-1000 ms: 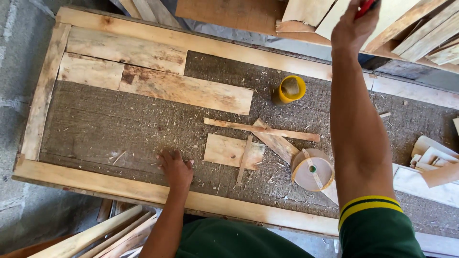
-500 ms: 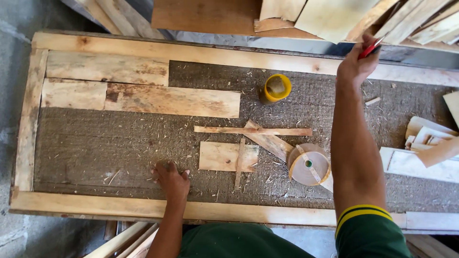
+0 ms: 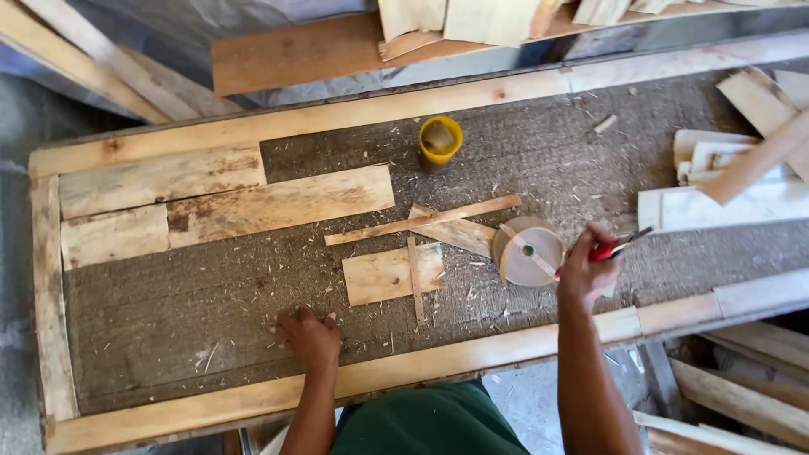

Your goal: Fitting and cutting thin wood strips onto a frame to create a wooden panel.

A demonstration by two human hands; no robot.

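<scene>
My right hand (image 3: 587, 271) was closed around a red-handled tool (image 3: 608, 248), its thin dark tip poking out past my fingers; I could not tell what kind of tool it was. That hand hovered just right of the tape roll (image 3: 527, 251), which lay flat on the rough board (image 3: 211, 312). My left hand (image 3: 308, 337) rested palm down on the board, fingers loosely spread, well left of the roll and close to the near frame rail (image 3: 438, 362). A small wood piece (image 3: 383, 275) lay left of the roll, with a thin strip (image 3: 425, 220) slanting above it. The yellow cup (image 3: 440, 141) stood beyond the roll, near the far rail. Wood offcuts (image 3: 725, 168) were piled to the roll's right.
</scene>
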